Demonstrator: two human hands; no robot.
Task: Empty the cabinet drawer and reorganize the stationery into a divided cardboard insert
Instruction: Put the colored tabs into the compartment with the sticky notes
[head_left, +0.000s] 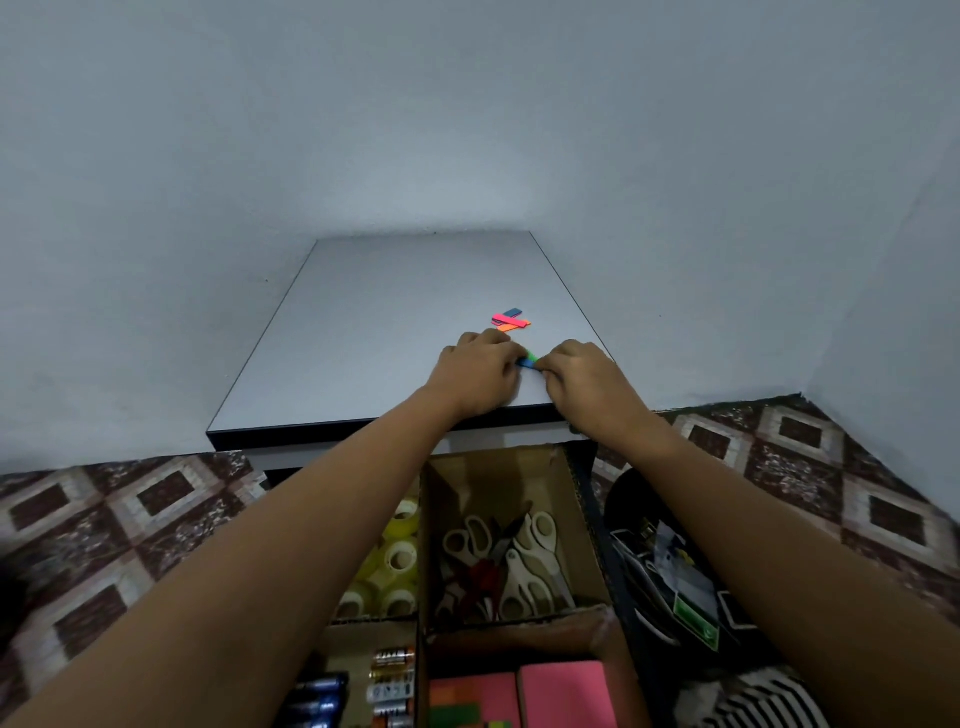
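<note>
Index tabs (528, 360), a short green-and-blue strip, lie on the cabinet top (389, 322) near its front right corner, caught between both hands. The left hand (475, 371) and right hand (582, 382) rest knuckles-up on that top with fingers curled, each seeming to pinch one end, so the strip's long axis runs left to right between them, slightly tilted. Neither hand is nearer; they meet on it. Pink, orange and blue loose tabs (510, 320) lie crossed just behind on the same top. The cardboard insert (566, 473) sits below the top's front edge, so the carry likely runs back and down
</note>
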